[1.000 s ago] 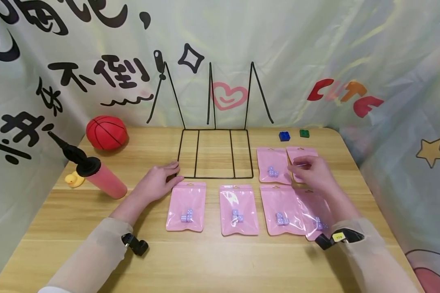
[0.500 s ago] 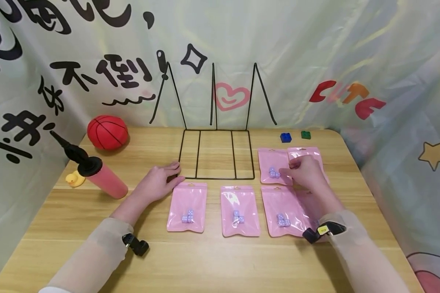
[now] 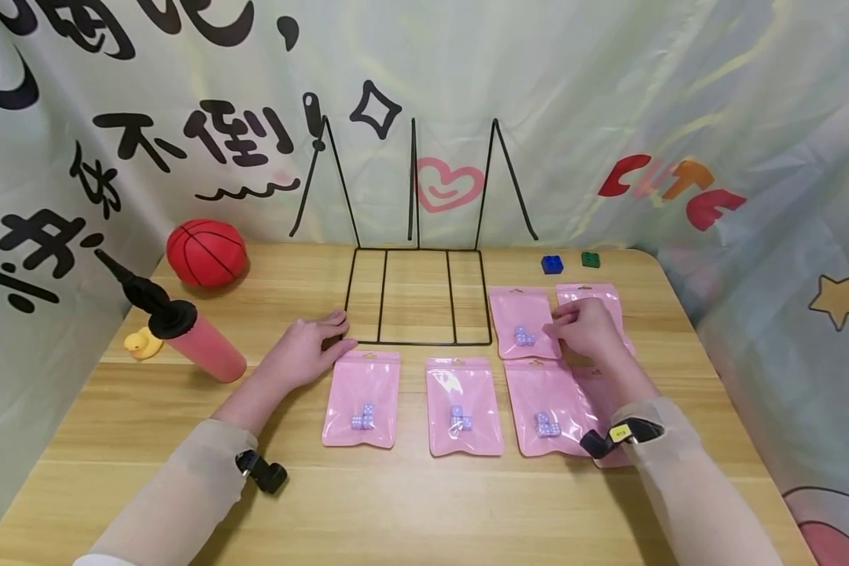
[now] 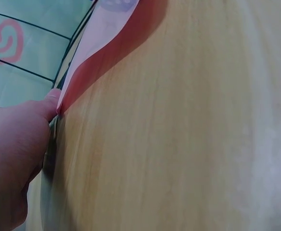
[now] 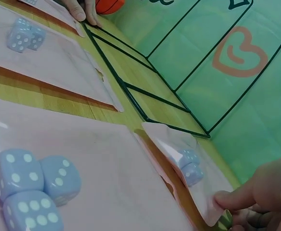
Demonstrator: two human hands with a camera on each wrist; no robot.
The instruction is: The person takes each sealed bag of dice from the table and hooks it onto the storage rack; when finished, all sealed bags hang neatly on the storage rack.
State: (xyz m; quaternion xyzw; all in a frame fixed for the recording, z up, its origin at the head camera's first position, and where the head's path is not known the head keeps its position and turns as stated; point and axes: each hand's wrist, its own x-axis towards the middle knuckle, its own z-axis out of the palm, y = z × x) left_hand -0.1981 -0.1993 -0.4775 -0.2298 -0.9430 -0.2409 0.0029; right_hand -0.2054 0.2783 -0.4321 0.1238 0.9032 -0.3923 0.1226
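Note:
My right hand point(image 3: 586, 326) pinches the right edge of a pink zip pouch point(image 3: 512, 303) with purple dice inside, beside the wire rack's front right corner. In the right wrist view the thumb point(image 5: 236, 196) lies on top of that pouch point(image 5: 167, 139); the other fingers are partly hidden. My left hand point(image 3: 304, 350) rests at the front left corner of the black wire rack point(image 3: 424, 343), fingertips on its left bar and thumb by the front bar. Just below the left thumb lies another pouch point(image 3: 361, 385); in the left wrist view the thumb point(image 4: 48, 103) touches the rack corner beside it.
More pink pouches lie on the table: one front centre point(image 3: 463, 432), an overlapping pair front right point(image 3: 538, 385), one behind my right hand point(image 3: 604, 292). A blue brick point(image 3: 552, 265) and green brick point(image 3: 590, 259) sit behind. A red ball point(image 3: 207, 253), pump point(image 3: 205, 346) and duck point(image 3: 141, 343) stand left.
My right hand has shifted left from the far right pouch to the pouch beside it. That pouch has slid slightly left, toward the rack. My left hand stays at the rack corner.

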